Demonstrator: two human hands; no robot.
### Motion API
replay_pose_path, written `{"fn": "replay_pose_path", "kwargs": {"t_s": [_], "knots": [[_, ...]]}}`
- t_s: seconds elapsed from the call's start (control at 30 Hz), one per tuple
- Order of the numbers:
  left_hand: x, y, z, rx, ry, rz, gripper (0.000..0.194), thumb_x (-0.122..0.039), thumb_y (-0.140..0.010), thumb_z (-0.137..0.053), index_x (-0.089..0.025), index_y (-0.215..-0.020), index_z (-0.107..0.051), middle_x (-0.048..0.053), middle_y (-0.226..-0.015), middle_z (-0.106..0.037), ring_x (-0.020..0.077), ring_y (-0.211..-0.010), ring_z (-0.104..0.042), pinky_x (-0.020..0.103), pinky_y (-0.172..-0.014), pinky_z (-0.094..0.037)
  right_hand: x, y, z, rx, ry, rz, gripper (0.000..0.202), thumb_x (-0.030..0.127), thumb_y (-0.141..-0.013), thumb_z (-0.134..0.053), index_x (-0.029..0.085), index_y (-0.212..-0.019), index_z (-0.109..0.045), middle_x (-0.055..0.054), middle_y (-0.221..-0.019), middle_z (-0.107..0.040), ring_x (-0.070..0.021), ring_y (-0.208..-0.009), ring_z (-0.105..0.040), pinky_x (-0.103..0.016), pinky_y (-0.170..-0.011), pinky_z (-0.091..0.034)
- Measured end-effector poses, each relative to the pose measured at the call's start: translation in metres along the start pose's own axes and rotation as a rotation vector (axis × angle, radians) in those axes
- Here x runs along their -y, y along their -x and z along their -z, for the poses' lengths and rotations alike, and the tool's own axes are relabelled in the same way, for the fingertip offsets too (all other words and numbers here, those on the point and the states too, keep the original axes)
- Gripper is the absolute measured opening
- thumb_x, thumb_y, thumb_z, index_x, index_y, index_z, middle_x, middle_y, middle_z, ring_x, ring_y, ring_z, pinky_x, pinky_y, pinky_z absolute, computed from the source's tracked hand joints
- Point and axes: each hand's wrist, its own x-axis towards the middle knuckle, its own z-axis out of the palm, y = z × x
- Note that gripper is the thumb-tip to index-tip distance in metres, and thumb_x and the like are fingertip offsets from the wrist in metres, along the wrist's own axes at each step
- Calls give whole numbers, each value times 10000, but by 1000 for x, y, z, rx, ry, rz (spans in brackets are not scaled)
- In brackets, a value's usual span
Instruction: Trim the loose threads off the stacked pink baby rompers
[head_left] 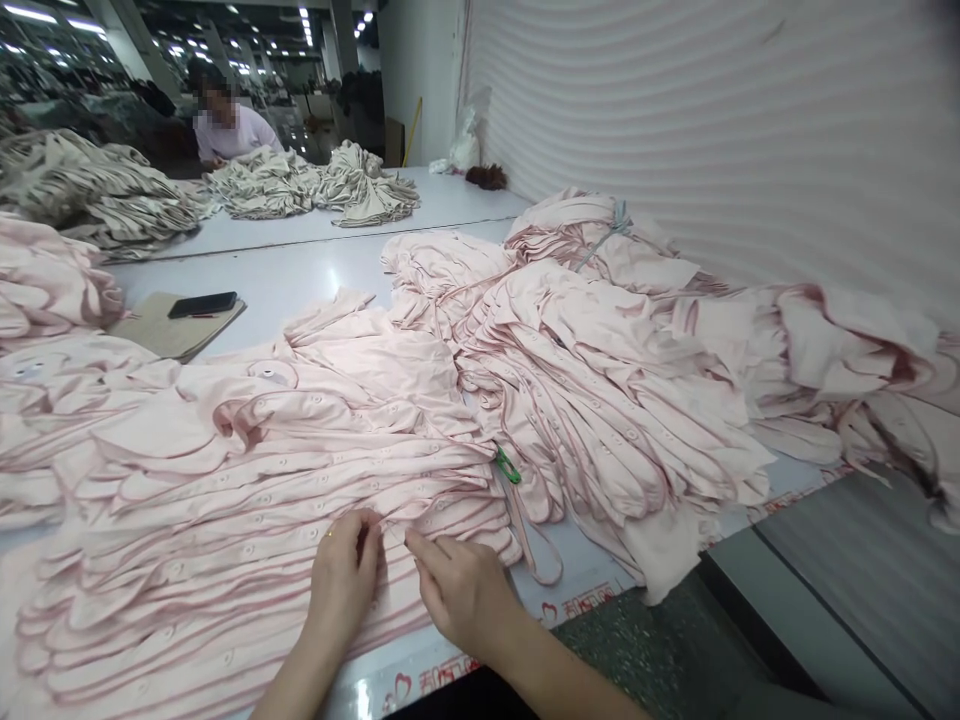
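Pale pink garments (pixel 247 530) with darker pink edging and small buttons lie in overlapping rows across the near table. My left hand (pixel 349 560) is over the right part of these rows, fingers closed in a pinch at the cloth. Just to its right, my right hand (pixel 457 585) has its thumb and forefinger together at the same layers. Whatever thin piece is between the fingertips is too small to make out. A green clip (pixel 508 466) sits at the right end of the rows, beyond my right hand.
More pink garments (pixel 585 370) are heaped at the right, one bundle tied with a blue strip. A black phone (pixel 202 305) rests on a brown pad (pixel 161 327). Grey-green garments (pixel 270 183) lie farther back, near a person (pixel 236 130). The table's front edge (pixel 592 603) is close.
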Motion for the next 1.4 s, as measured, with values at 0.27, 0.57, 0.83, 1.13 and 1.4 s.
{"fn": "replay_pose_path", "kwargs": {"t_s": [0.27, 0.57, 0.83, 1.13, 1.4], "knots": [[0, 19, -4, -17, 35, -233, 204, -176, -916, -451, -209, -949, -650, 48, -850, -710, 190, -809, -645, 336, -768, -513, 25, -11, -34, 34, 298, -112, 538, 127, -787, -568, 55, -1320, -548, -119, -779, -677, -230, -623, -637, -300, -527, -442], [-4, 9, -7, -9, -18, -389, 201, -128, -897, -449, -209, -789, -597, 25, -725, -644, 169, -703, -587, 297, -671, -474, 12, 1, -20, 110, 434, -5, 539, 75, -786, -558, 77, -1326, -547, -103, -761, -662, -204, -605, -617, -269, -512, -398], [-4, -15, -7, -30, -36, -209, 143, -119, -843, -474, -206, -763, -554, 1, -666, -613, 170, -647, -584, 286, -599, -412, 21, 9, -7, 10, 103, -68, 452, 112, -884, -468, 139, -1331, -530, -75, -841, -668, -197, -737, -641, -263, -624, -446], [33, 24, 30, -78, -283, -291, 48, -192, -826, -576, -211, -863, -602, 37, -796, -606, 204, -749, -557, 322, -648, -418, 38, 8, -17, 30, -120, -40, 374, 156, -922, -432, 191, -1271, -564, -51, -848, -688, -178, -761, -645, -243, -669, -446], [39, 21, 28, -101, -119, -335, 137, -126, -873, -523, -193, -915, -635, 52, -872, -637, 183, -799, -586, 311, -711, -497, 53, 5, -28, 42, -2, -58, 396, 159, -907, -444, 181, -1285, -558, -47, -794, -677, -182, -686, -629, -254, -600, -395]]}}
